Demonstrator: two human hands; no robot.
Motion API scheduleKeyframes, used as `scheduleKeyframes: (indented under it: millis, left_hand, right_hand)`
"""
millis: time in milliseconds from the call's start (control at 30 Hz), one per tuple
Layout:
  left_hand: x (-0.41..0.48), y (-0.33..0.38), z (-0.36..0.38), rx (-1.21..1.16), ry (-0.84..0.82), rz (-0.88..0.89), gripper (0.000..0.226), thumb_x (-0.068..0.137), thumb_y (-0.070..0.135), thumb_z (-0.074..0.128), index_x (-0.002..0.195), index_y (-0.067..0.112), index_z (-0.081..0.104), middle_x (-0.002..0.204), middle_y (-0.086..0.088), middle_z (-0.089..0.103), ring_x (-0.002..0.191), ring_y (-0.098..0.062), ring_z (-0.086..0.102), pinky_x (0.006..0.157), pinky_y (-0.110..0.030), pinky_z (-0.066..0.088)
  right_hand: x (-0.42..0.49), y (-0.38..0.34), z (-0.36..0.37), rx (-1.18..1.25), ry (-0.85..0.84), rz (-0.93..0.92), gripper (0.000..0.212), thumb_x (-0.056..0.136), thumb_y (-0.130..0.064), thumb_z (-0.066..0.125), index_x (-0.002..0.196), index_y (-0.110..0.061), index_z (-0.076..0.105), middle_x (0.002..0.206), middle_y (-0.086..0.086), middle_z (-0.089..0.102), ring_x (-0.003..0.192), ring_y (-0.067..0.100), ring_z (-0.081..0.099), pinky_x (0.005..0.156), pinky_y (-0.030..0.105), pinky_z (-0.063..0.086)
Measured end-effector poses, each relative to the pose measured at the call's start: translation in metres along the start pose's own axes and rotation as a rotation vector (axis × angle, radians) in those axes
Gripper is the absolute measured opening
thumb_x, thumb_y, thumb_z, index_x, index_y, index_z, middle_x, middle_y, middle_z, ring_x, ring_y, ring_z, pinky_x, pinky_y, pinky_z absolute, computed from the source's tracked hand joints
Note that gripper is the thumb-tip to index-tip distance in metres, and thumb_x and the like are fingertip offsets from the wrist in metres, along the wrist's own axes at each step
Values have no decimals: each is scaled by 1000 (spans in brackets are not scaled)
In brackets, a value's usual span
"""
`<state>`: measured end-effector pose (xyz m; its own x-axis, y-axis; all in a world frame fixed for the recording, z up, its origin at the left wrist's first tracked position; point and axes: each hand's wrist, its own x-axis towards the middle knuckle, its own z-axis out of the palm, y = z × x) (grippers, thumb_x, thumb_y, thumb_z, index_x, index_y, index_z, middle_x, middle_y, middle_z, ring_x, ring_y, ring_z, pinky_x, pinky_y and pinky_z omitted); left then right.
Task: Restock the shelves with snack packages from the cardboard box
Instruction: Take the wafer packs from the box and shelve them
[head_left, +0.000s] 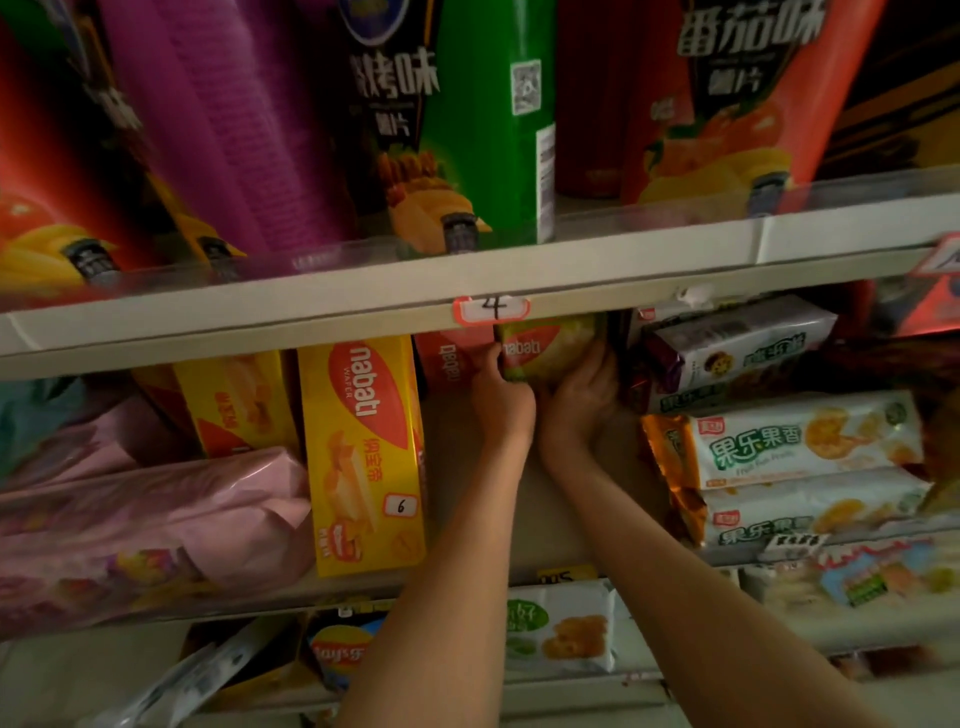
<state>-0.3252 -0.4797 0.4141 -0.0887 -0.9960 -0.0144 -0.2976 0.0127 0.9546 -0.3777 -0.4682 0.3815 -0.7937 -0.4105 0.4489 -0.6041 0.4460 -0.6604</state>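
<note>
- Left hand (501, 397) grips the left edge of the green Nabati box (545, 348), fingers curled on it.
- Right hand (582, 389) grasps the box's right side.
- Green Nabati box stands far back on the middle shelf (550, 519), just under the "4" tag (491, 309).
- Red Nabati box (447, 361) sits just left of it.
- Yellow Nabati box (363, 452) stands nearer, further left.
- Fruit biscuit packs (800, 447) are stacked on the right.

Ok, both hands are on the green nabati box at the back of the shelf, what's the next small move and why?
Probably settle the green nabati box upright against the red nabati box and let go. The left hand and right hand grip its two sides, it sits deep on the shelf beside the red one, and bare shelf shows in front.
</note>
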Motion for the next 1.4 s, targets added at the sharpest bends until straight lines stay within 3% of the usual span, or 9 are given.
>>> scheduleKeyframes:
  millis: [133, 267, 633, 733, 867, 1033, 1167, 1333, 1400]
  left_hand:
    - [-1, -2, 4, -21, 44, 18, 46, 88, 0, 46, 132, 14, 49, 129, -13, 56, 120, -30, 51, 102, -38, 41]
    - [-2, -3, 5, -75, 61, -6, 36, 87, 2, 49, 122, 8, 56, 121, -14, 62, 116, -30, 55, 96, -33, 44]
    - [-9, 12, -4, 140, -95, -96, 69, 76, 2, 43, 142, 24, 35, 140, -10, 46, 130, -31, 43, 108, -43, 37]
    - [-29, 22, -20, 228, -58, -110, 67, 74, 12, 44, 137, 33, 37, 130, -9, 55, 121, -32, 52, 101, -43, 44]
    - [-74, 46, -51, 189, -225, -172, 44, 90, 3, 42, 132, 14, 51, 136, -9, 53, 126, -26, 48, 103, -30, 36]
    - [-138, 42, -115, 92, -211, -298, 32, 93, 6, 45, 121, 11, 58, 127, -10, 60, 119, -26, 54, 101, -32, 41]
    - [-195, 16, -186, -13, -50, -474, 26, 91, 14, 49, 107, 1, 64, 113, -21, 65, 109, -33, 60, 95, -42, 46]
    - [-255, -21, -259, -131, 203, -643, 23, 96, 4, 43, 108, 0, 61, 99, -15, 62, 93, -23, 57, 84, -36, 44]
    - [-285, -60, -287, -177, 294, -765, 20, 95, 5, 46, 111, 4, 58, 106, -16, 61, 100, -29, 58, 93, -40, 45]
  right_hand:
    - [-4, 0, -1, -10, -82, 51, 53, 74, -5, 67, 123, 7, 53, 106, 28, 62, 85, 44, 62, 67, 42, 53]
    - [-2, 3, -2, 39, -160, 69, 51, 93, -11, 34, 141, 4, 29, 136, 27, 41, 121, 41, 43, 99, 42, 36]
    - [-8, -6, -25, 288, -308, 74, 68, 87, -7, 56, 145, -1, 22, 149, 21, 25, 134, 36, 30, 109, 42, 27]
    - [-14, -16, -47, 199, -321, 121, 47, 97, -24, 45, 140, -7, 36, 144, 19, 37, 130, 32, 39, 106, 38, 32]
    - [-39, -30, -94, 103, -594, -53, 52, 96, -4, 39, 144, 1, 20, 146, 20, 27, 134, 33, 27, 111, 34, 25]
    - [-86, -56, -169, 65, -804, -344, 48, 91, 2, 40, 138, 4, 32, 141, 20, 34, 126, 36, 33, 108, 39, 29]
    - [-149, -83, -192, 157, -1052, -460, 47, 83, -6, 38, 126, 10, 47, 118, 29, 52, 107, 45, 50, 92, 48, 44]
    - [-225, -119, -189, 128, -1410, -608, 44, 88, -4, 54, 130, 4, 45, 135, 22, 45, 129, 34, 39, 106, 32, 26]
    - [-266, -128, -185, 84, -1581, -651, 48, 87, -8, 57, 133, -1, 43, 137, 18, 43, 130, 30, 38, 106, 30, 27]
